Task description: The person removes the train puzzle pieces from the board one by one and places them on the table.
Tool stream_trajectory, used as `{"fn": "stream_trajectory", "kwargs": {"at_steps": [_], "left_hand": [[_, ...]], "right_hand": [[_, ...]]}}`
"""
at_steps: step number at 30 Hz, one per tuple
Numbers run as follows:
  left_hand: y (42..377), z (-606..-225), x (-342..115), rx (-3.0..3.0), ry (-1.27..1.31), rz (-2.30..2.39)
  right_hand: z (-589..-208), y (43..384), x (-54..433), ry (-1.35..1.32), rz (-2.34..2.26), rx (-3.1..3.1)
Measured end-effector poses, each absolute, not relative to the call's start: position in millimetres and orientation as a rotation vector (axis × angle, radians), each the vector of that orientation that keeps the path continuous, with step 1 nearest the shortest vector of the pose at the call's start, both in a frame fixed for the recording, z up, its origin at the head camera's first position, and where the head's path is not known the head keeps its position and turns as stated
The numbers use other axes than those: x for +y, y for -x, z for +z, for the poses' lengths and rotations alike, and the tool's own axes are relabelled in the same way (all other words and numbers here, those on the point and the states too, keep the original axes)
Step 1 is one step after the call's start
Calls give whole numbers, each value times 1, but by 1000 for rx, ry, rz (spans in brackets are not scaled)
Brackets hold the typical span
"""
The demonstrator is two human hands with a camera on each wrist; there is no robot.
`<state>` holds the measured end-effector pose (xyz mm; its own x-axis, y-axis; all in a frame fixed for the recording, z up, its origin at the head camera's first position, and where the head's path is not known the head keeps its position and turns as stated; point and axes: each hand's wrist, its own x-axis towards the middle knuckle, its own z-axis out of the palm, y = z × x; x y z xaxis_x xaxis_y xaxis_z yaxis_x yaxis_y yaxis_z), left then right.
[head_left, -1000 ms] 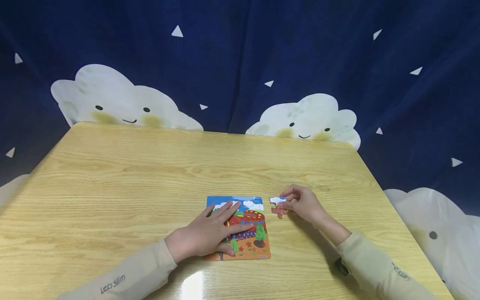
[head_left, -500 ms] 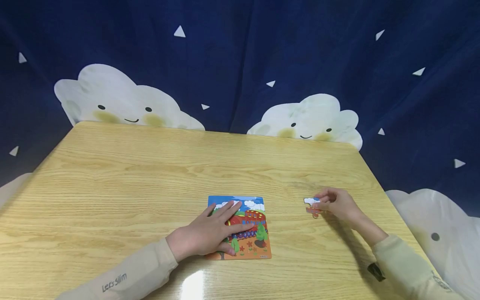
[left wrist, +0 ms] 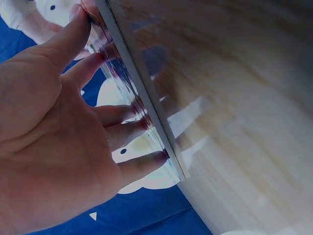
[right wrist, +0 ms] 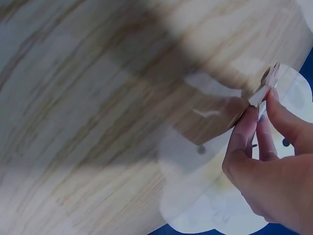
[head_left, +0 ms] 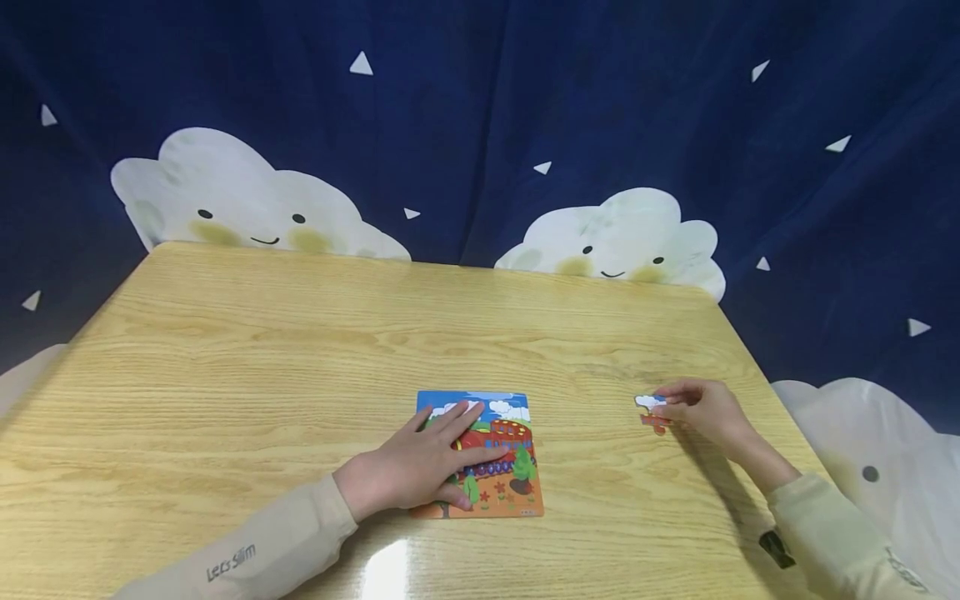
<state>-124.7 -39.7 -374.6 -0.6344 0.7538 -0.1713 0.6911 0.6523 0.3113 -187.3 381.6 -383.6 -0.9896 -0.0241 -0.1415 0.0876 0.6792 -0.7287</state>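
Observation:
A square jigsaw puzzle [head_left: 495,483] with a red train, trees and a blue sky lies flat near the table's front. My left hand [head_left: 412,471] rests across its left part with fingers spread, hiding some of the picture. In the left wrist view, the fingertips of that hand [left wrist: 63,132] touch the puzzle's top face beside its thick edge [left wrist: 142,83]. Well to the right, my right hand [head_left: 708,417] pinches a puzzle piece [head_left: 649,402] printed with white cloud and red. Thumb and fingers hold the piece [right wrist: 264,88] at its edge in the right wrist view.
The pale wooden table [head_left: 300,333] reflects light near its front. Behind it hangs a dark blue curtain [head_left: 450,108] with white clouds and triangles. A small dark object [head_left: 776,548] shows at the right sleeve [head_left: 832,525].
My right hand has moved right, away from the puzzle, carrying the pinched piece with it. The left hand stays on the puzzle.

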Motion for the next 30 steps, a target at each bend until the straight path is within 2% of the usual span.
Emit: {"fn": "stream_trajectory", "kwargs": {"at_steps": [21,30], "left_hand": [[125,-375,-40,2576,-1182,362],[123,-372,-42,2581,-1182,386]], "right_hand": [[-387,185,386,6,-1137,2817],[-376,182,376,36,-1149,2892]]}}
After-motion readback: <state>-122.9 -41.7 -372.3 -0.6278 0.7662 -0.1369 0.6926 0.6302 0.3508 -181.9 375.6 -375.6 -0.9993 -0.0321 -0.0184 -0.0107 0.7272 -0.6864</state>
